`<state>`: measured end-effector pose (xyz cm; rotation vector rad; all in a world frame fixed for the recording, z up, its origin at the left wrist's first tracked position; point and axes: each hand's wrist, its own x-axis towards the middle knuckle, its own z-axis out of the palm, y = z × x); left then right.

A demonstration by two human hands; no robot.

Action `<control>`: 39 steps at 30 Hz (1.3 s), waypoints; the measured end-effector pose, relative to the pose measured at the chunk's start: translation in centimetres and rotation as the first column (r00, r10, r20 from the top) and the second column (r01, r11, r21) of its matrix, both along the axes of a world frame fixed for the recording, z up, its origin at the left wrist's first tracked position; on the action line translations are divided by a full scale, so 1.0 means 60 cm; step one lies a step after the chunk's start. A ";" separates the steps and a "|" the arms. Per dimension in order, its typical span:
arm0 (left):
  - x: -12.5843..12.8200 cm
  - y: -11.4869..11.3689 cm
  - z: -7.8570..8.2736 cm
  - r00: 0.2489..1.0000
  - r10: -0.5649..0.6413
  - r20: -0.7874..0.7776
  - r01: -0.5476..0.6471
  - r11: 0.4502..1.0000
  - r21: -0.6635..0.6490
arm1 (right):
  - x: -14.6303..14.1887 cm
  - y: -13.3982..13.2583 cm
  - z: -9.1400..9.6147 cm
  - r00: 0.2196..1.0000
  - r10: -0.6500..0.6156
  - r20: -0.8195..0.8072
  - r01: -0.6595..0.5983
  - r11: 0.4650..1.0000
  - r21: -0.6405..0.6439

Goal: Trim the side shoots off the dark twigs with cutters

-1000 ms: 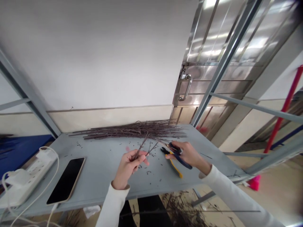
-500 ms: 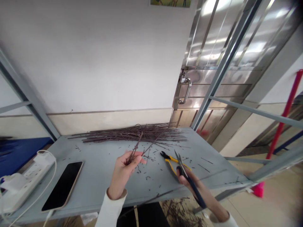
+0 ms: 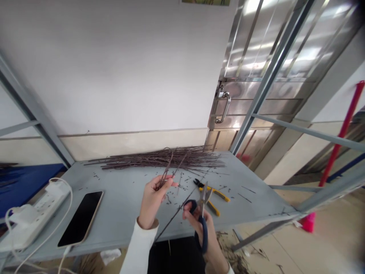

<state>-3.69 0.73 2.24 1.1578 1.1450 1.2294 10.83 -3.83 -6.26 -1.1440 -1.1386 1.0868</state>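
Note:
My left hand [image 3: 155,194] is closed around a few thin brown twigs [image 3: 168,167] whose ends stick up past the fingers. In my right hand [image 3: 207,228] is a pair of scissors [image 3: 203,220] with dark blue handles, its blades parted and pointing up and away from me. One long twig [image 3: 178,209] slants between the two hands; I cannot tell what supports it. Just beyond the scissors, cutting pliers [image 3: 215,194] with yellow and black handles lie on the grey table [image 3: 119,205]. A large pile of twigs [image 3: 159,159] stretches along the back of the table.
A phone [image 3: 81,219] with a cable lies at the left, beside a white power strip [image 3: 37,217] with plugs. Small twig bits are scattered on the table. Metal frame posts [image 3: 270,76] rise at both sides. More twig scraps [image 3: 236,258] lie on the floor.
My right hand has moved left with the scissors, closer to the left hand, and the pliers are now more exposed. My left hand still holds its twigs, slightly higher and to the right.

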 end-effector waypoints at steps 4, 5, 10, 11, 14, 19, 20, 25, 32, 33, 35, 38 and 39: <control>-0.007 0.001 0.001 0.999 -0.001 -0.038 0.001 1.000 -0.013 | -0.011 0.022 0.008 0.990 0.078 -0.119 -0.072 0.996 0.051; -0.008 0.002 0.001 0.999 -0.007 -0.053 0.006 1.000 -0.011 | -0.014 0.025 0.007 0.985 0.101 -0.143 -0.094 0.994 0.057; -0.013 0.009 -0.005 0.987 -0.082 -0.141 0.083 0.997 0.004 | -0.029 0.040 -0.010 0.973 0.105 -0.207 -0.100 0.994 0.032; -0.015 0.010 -0.006 0.982 -0.106 -0.158 0.108 0.994 0.007 | -0.032 0.043 -0.012 0.972 0.099 -0.215 -0.094 0.995 0.035; -0.024 0.011 -0.010 0.967 -0.178 -0.181 0.185 0.983 0.022 | -0.038 0.051 -0.010 0.968 0.096 -0.232 -0.086 0.995 0.055; -0.029 0.013 -0.012 0.962 -0.210 -0.174 0.217 0.976 0.021 | -0.040 0.057 -0.005 0.979 0.101 -0.178 -0.090 0.993 0.070; -0.027 0.014 -0.013 0.966 -0.184 -0.183 0.190 0.982 0.016 | -0.040 0.058 -0.006 0.981 0.100 -0.163 -0.090 0.993 0.072; -0.010 0.020 -0.019 0.979 -0.175 -0.101 0.168 0.983 -0.075 | -0.043 0.063 -0.012 0.983 0.097 -0.155 -0.086 0.994 0.073; -0.008 0.022 -0.019 0.978 -0.174 -0.118 0.167 0.984 -0.064 | -0.041 0.060 -0.007 0.983 0.124 -0.138 -0.112 0.990 0.089; -0.010 0.020 -0.017 0.978 -0.160 -0.138 0.153 0.987 -0.056 | -0.036 0.059 -0.007 0.985 0.123 -0.125 -0.113 0.990 0.083; -0.013 0.015 -0.012 0.978 -0.125 -0.164 0.119 0.992 -0.045 | -0.021 0.054 -0.007 0.993 0.099 -0.066 -0.095 0.994 0.052; -0.014 0.007 0.001 0.983 -0.102 -0.154 0.094 0.994 -0.058 | 0.012 0.045 -0.002 0.991 0.071 0.110 -0.069 0.997 -0.020; -0.013 0.006 0.005 0.986 -0.099 -0.137 0.091 0.994 -0.066 | 0.025 0.042 0.002 0.982 0.078 0.172 -0.073 0.997 -0.039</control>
